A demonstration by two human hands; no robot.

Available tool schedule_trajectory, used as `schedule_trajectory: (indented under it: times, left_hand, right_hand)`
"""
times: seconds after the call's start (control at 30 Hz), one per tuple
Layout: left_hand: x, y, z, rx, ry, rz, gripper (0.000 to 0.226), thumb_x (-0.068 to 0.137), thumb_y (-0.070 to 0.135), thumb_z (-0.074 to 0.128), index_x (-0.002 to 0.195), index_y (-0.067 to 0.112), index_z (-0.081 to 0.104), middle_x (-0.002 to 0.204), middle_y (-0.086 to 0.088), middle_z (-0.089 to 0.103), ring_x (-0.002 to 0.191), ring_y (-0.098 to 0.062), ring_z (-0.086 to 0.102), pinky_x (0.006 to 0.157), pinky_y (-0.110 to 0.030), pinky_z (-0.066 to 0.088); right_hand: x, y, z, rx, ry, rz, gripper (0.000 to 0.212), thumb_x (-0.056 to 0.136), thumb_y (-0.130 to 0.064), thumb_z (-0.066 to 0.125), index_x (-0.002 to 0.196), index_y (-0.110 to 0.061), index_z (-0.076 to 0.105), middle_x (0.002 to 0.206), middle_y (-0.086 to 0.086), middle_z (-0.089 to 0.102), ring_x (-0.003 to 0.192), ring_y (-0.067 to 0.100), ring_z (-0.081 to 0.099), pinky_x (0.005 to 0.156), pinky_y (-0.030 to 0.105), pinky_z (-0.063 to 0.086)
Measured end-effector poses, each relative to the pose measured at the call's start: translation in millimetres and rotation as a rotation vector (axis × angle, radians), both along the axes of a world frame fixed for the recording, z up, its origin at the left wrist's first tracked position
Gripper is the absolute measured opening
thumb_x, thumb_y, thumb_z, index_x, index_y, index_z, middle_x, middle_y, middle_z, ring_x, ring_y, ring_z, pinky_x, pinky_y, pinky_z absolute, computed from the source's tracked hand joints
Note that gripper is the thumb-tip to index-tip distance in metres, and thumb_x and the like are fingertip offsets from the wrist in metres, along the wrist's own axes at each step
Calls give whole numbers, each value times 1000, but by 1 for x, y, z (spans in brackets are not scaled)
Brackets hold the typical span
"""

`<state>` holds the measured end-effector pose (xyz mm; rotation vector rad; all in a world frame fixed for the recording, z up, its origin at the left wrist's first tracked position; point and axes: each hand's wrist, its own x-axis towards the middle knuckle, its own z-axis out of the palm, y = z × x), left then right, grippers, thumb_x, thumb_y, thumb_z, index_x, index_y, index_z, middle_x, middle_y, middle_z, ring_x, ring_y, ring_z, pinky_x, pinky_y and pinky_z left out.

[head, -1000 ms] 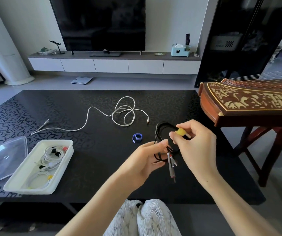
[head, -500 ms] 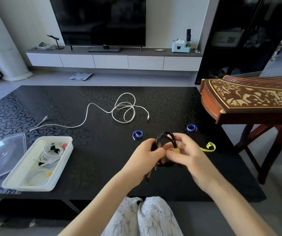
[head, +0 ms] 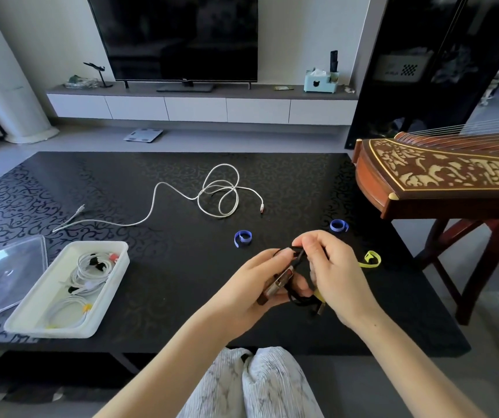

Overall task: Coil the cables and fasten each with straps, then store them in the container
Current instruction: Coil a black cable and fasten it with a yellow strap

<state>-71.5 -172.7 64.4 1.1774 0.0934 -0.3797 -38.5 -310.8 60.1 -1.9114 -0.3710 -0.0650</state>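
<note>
My left hand (head: 262,286) and my right hand (head: 337,274) both grip a coiled black cable (head: 299,300) above the table's near edge. Its metal plugs (head: 278,285) stick out between my fingers, and a yellow strap (head: 319,295) peeks out under my right palm. A loose white cable (head: 212,194) lies uncoiled on the black table (head: 151,267). Two blue straps (head: 243,238) (head: 338,226) and another yellow strap (head: 370,260) rest near my hands. The white container (head: 70,289) at the left holds several strapped white cables.
A clear lid (head: 1,276) lies left of the container. A carved wooden zither (head: 441,173) on a stand overhangs the table's right end. Beyond the table stand a TV (head: 171,37) on a low cabinet and a floor scale (head: 142,134).
My hands have lowered the black coil toward me and turned it, so the plugs now point left. The yellow strap has gone from my right fingertips to under my palm.
</note>
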Motion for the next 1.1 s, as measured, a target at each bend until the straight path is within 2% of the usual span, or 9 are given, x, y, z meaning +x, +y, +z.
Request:
schedule_trajectory:
  times: [0.13,0.3,0.47,0.6,0.73,0.8,0.87,0.97,1.1]
  left_hand:
    - [0,-6,2,-89,70,137,44,100,36,38,106,4,67,60,-8,41,55,-17,42,62,-29,45]
    - [4,-4,2,103,-29,232,58,101,43,28,103,0,67,52,-6,46,46,-15,42,54,-29,40]
    - [4,-8,2,338,-188,228,65,100,50,21,91,11,72,45,-10,51,38,-18,40,41,-22,35]
    - [-2,-20,-6,589,-372,258,50,101,38,25,87,5,60,50,-7,52,41,-13,44,48,-28,41]
    - [-3,-15,-14,726,-476,86,18,98,38,39,102,26,51,61,11,55,57,-1,50,61,-24,45]
    - [0,-10,-16,775,-498,36,15,98,31,43,111,28,49,64,12,55,60,0,51,67,-26,48]
    - [2,-4,-17,656,-431,53,17,100,21,43,112,21,55,59,10,52,57,-6,48,68,-31,49]
    - [7,3,-11,140,-135,44,24,99,8,40,115,7,58,58,2,46,51,-10,38,62,-27,46]
    - [14,11,-5,-221,38,-43,28,89,8,45,110,4,63,60,0,44,49,-8,35,63,-27,43]
  right_hand:
    - [-7,6,-3,-55,-140,-30,27,100,-22,40,89,-17,64,76,-11,67,74,0,64,65,14,47]
    - [-14,4,9,59,16,216,26,99,-22,44,103,-17,69,77,-8,71,68,-2,65,60,7,45]
    - [-12,-2,10,130,131,220,30,94,-35,45,99,-19,70,46,-6,54,44,4,43,47,19,34]
    - [-12,7,-2,79,22,-53,41,90,-42,45,69,-12,63,45,-4,52,43,4,47,48,16,36]
    - [-6,7,-13,94,108,-163,47,93,-43,50,68,-5,63,55,7,59,52,15,54,54,35,45]
    - [-4,7,-13,123,208,-172,46,93,-40,53,66,-3,61,48,4,50,49,20,48,52,35,42]
    - [-1,6,-10,231,352,-116,43,93,-34,56,64,-3,55,45,1,36,43,14,34,44,30,31]
    - [8,0,-3,545,606,21,15,94,-18,55,88,-4,57,48,-5,30,41,7,25,39,20,24]
    - [13,-7,0,553,611,122,11,93,-9,53,96,-2,61,52,-3,31,42,6,26,40,19,24]
